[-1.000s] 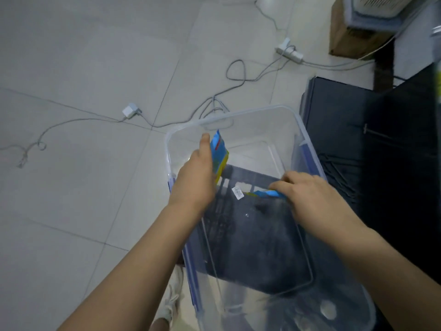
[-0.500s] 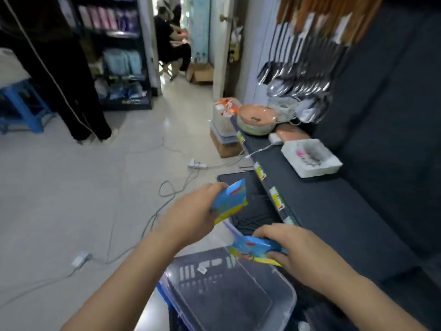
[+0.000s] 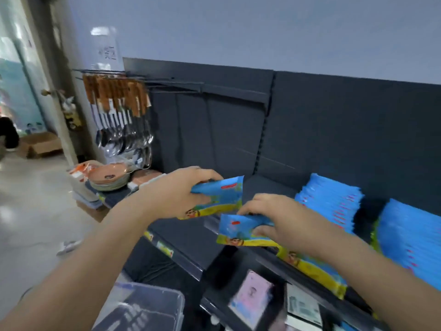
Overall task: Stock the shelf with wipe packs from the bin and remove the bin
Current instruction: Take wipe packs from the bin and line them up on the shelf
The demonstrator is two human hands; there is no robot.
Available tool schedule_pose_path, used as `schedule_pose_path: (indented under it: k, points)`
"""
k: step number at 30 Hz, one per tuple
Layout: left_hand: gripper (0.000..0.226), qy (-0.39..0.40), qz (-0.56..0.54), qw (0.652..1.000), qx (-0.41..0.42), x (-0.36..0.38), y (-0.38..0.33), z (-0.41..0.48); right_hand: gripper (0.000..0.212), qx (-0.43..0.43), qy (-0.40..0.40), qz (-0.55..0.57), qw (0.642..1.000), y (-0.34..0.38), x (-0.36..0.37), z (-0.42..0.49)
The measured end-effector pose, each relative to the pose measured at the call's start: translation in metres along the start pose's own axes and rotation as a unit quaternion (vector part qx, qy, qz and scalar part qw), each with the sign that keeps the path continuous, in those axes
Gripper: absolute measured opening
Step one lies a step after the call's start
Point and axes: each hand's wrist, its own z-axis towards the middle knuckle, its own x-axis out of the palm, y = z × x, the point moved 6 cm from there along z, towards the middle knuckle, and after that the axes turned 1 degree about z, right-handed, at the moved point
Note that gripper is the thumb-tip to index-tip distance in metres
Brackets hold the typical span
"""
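Dark shelf [image 3: 268, 186] carries blue wipe packs [image 3: 331, 201], seemingly in rows

Both bare forearms reach forward, left arm higher. Left hand [image 3: 179, 193] grips a wipe pack [image 3: 224, 195] at its left end. Right hand [image 3: 281, 223] apparently pinches a second wipe pack [image 3: 238, 231]; the view is blurred.

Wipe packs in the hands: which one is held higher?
The upper pack, gripped by the left hand. The lower pack, in the right hand, sits below and right of it.
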Motion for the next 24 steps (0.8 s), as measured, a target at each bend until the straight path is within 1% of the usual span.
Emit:
schedule_pose_path:
  k: [3,7,10,13,15,19,24]
  points:
    - [0.036,0.006,-0.022,0.997,0.069,0.011,-0.084,0.030,0.041,0.039,-0.034,-0.007,0.999,-0.030,-0.031,-0.070]
    - [0.034,0.015,-0.049,0.986,0.156,0.044,-0.203,0.055,0.046,0.106,-0.060,-0.018,0.992,-0.069,-0.056,-0.176]
    - [0.034,0.021,-0.061,0.976,0.208,0.079,-0.291,0.066,0.050,0.166,-0.055,-0.014,0.985,-0.094,-0.067,-0.261]
    - [0.035,0.023,-0.068,0.960,0.272,0.116,-0.373,0.073,0.048,0.216,-0.046,-0.021,0.975,-0.116,-0.073,-0.335]
    - [0.035,0.037,-0.071,0.950,0.301,0.143,-0.420,0.079,0.045,0.246,-0.046,-0.020,0.968,-0.132,-0.073,-0.379]
    - [0.040,0.074,-0.061,0.939,0.329,0.201,-0.484,0.092,0.043,0.301,-0.048,-0.022,0.952,-0.160,-0.064,-0.448]
    - [0.043,0.100,0.018,0.945,0.310,0.279,-0.515,0.114,0.040,0.338,-0.038,-0.013,0.940,-0.189,-0.039,-0.497]
